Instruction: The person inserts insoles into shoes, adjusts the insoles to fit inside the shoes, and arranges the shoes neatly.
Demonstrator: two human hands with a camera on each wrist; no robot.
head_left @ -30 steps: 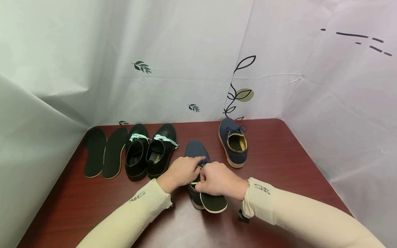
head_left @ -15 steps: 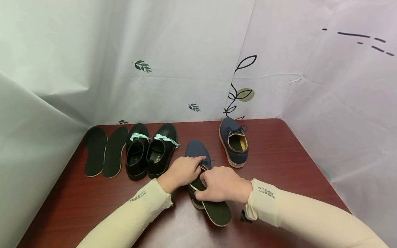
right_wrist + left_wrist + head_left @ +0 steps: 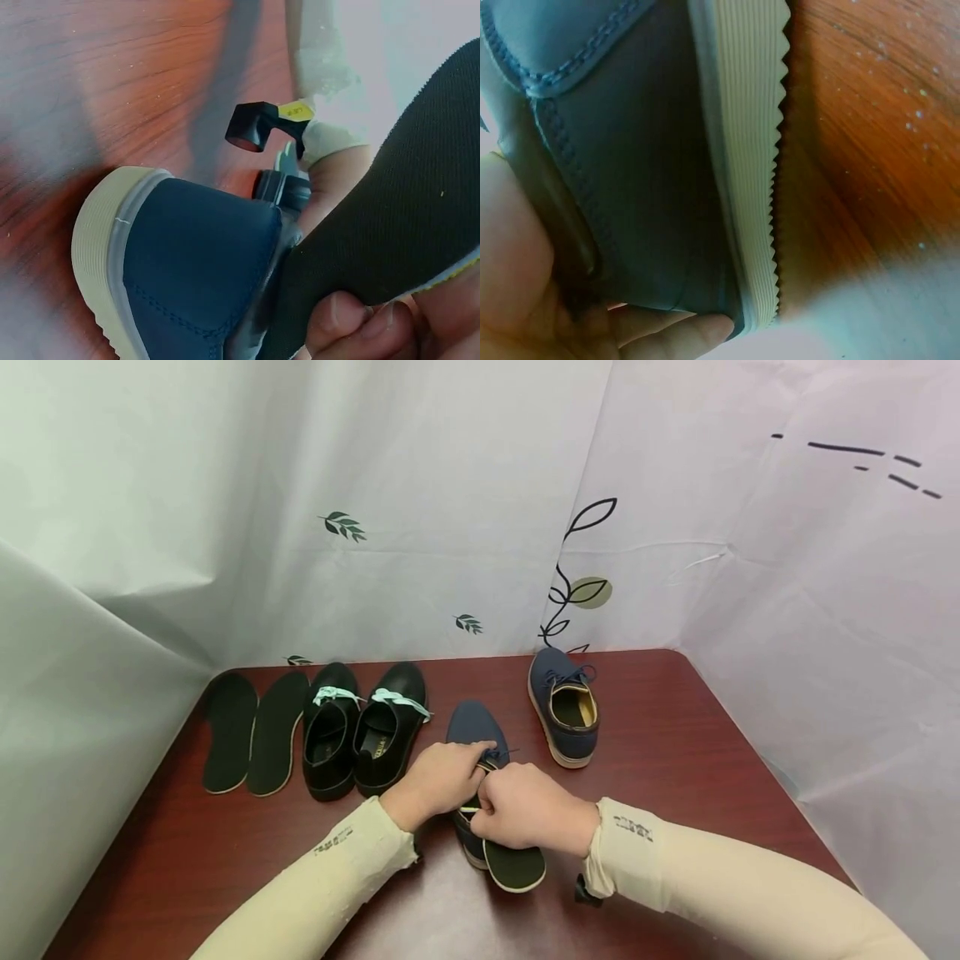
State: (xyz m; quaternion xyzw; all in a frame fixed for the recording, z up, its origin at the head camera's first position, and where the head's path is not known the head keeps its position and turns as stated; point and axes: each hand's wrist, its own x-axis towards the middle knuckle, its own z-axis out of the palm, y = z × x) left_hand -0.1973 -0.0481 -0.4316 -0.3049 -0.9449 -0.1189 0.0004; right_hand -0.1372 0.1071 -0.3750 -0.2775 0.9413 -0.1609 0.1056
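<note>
A navy blue lace-up shoe (image 3: 476,723) with a pale ridged sole points away from me on the table. My left hand (image 3: 437,779) grips it around the laces and opening; in the left wrist view, fingertips (image 3: 686,337) curl along the shoe's side (image 3: 645,172). My right hand (image 3: 531,810) pinches a black insole (image 3: 514,867) by its edges. The front of that insole runs into the shoe's opening, and its rounded rear end sticks out over the heel. The right wrist view has the insole (image 3: 390,187) slanting up from the shoe's collar.
A second navy shoe (image 3: 562,706) stands at the back right. To the left are a pair of black shoes, one black shoe (image 3: 330,735) beside another (image 3: 390,727), with pale green laces. Two black insoles, one outer (image 3: 230,731) and one inner (image 3: 276,735), lie farther left.
My right hand drew the insole back toward me, then moved it forward again, so less sticks out than half a second ago. My left hand stays on the shoe.
</note>
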